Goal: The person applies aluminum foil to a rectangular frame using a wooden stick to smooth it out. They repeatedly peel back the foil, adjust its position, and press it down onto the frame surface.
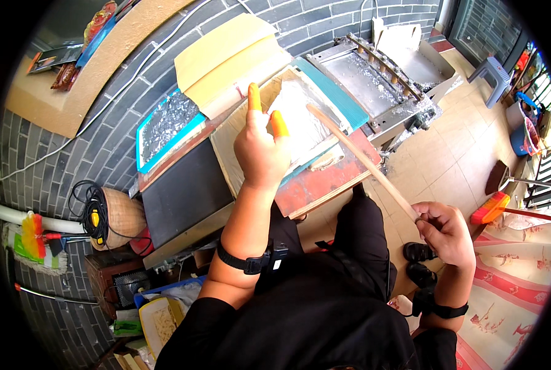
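1. Right hand [446,234]: thumb and fingers pinched closed on the near end of a long, skinny wooden stick [369,165], pale brown and pretty smooth looking.
2. The stick slants up and left across the desk [315,188], far tip over a bright white sheet [300,114]. Can't tell if it's touching.
3. Left hand [263,154]: near the sheet's left edge, one finger stretched straight, yellow-orange finger covers [254,98] on two fingers. The back of the hand blocks the rest, so no clue how closed it is or whether it's gripping anything.
4. Nearby textures: ribbed teal board [334,89], bunched beige cloth [326,160], worn reddish desktop.
5. Left of that, a blue-rimmed tray [141,145] with crinkly, shiny dark stuff in it, partly covered by creased yellow paper [226,58].
6. Sheet's details are washed out by glare, and the fisheye's black rim crops everything outside.
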A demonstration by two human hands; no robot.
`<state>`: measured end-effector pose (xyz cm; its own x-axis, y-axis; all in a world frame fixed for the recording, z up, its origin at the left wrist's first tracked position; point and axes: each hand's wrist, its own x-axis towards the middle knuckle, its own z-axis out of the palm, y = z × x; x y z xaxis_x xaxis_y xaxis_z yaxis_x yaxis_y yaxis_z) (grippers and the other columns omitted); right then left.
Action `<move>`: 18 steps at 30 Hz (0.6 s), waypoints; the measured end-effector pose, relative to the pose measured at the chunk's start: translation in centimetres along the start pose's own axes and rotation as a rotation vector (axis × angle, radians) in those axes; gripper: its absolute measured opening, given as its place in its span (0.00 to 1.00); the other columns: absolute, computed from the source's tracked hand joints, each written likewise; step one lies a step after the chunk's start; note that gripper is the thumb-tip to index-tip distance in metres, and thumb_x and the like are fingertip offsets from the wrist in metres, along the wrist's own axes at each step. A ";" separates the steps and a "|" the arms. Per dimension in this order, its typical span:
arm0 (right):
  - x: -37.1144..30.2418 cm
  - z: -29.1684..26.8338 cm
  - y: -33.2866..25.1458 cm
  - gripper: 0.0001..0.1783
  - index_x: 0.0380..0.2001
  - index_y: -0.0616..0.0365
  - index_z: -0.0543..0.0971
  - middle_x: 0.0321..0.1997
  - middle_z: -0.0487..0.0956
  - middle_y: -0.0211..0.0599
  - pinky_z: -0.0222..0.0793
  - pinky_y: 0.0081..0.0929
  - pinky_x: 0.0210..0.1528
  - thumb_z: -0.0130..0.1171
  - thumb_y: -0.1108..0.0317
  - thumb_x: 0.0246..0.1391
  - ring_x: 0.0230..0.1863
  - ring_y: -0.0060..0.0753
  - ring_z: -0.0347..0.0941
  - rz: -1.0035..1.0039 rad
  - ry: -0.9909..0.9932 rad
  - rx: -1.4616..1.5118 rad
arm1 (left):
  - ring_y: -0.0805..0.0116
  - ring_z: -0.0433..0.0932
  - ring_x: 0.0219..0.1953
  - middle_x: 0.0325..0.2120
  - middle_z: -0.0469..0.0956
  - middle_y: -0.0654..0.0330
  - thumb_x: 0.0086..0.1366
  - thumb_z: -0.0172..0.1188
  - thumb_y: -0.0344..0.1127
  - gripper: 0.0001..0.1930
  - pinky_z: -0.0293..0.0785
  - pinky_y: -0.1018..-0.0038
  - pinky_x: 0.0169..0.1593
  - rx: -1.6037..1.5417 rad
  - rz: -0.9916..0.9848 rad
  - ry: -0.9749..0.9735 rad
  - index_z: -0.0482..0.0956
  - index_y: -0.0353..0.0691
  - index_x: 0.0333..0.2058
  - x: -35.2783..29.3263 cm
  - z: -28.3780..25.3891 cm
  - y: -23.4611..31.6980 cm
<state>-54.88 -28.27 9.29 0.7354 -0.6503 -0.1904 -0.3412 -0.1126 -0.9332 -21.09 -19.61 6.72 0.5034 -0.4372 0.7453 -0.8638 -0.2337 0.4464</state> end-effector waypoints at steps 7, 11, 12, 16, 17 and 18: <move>-0.2 0.3 0.2 0.11 0.41 0.68 0.78 0.21 0.68 0.25 0.59 0.19 0.23 0.55 0.83 0.53 0.21 0.14 0.61 0.042 0.074 0.025 | 0.53 0.81 0.25 0.23 0.80 0.50 0.61 0.59 0.31 0.28 0.77 0.64 0.33 0.027 0.027 -0.018 0.66 0.33 0.60 -0.3 1.2 0.4; -1.1 -0.3 0.9 0.11 0.40 0.69 0.77 0.20 0.68 0.25 0.59 0.19 0.23 0.55 0.84 0.52 0.21 0.15 0.62 -0.002 0.104 0.031 | 0.52 0.79 0.23 0.19 0.78 0.51 0.59 0.58 0.29 0.26 0.78 0.61 0.43 0.087 0.097 -0.149 0.68 0.32 0.58 -0.7 2.9 1.5; -1.4 -0.6 1.1 0.11 0.40 0.69 0.77 0.20 0.68 0.26 0.59 0.19 0.23 0.55 0.84 0.51 0.21 0.15 0.63 -0.017 0.107 0.027 | 0.52 0.79 0.23 0.17 0.77 0.52 0.58 0.58 0.29 0.27 0.76 0.58 0.51 0.062 0.131 -0.137 0.68 0.31 0.57 -0.8 3.4 1.5; -3.4 -2.0 1.6 0.11 0.38 0.69 0.77 0.18 0.66 0.28 0.58 0.20 0.22 0.55 0.85 0.48 0.19 0.18 0.62 -0.038 0.121 -0.019 | 0.53 0.82 0.32 0.30 0.84 0.54 0.58 0.62 0.32 0.28 0.77 0.63 0.40 0.074 0.193 -0.195 0.68 0.32 0.58 -1.5 4.3 1.9; -3.9 -2.3 1.9 0.11 0.37 0.69 0.77 0.18 0.66 0.29 0.57 0.20 0.22 0.55 0.85 0.47 0.19 0.19 0.61 -0.049 0.125 -0.026 | 0.53 0.82 0.32 0.30 0.84 0.55 0.58 0.63 0.33 0.29 0.77 0.62 0.42 0.058 0.191 -0.208 0.68 0.31 0.58 -1.6 4.4 2.0; -4.3 -2.7 2.2 0.12 0.37 0.69 0.77 0.18 0.65 0.29 0.56 0.21 0.22 0.55 0.85 0.46 0.19 0.19 0.60 -0.062 0.127 -0.031 | 0.53 0.82 0.32 0.30 0.84 0.55 0.58 0.63 0.34 0.29 0.77 0.62 0.44 0.045 0.189 -0.220 0.68 0.31 0.58 -1.7 4.4 2.2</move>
<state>-60.42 -27.79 8.87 0.6761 -0.7312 -0.0905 -0.3164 -0.1773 -0.9319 -23.92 -23.24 4.25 0.3214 -0.6534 0.6854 -0.9442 -0.1665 0.2840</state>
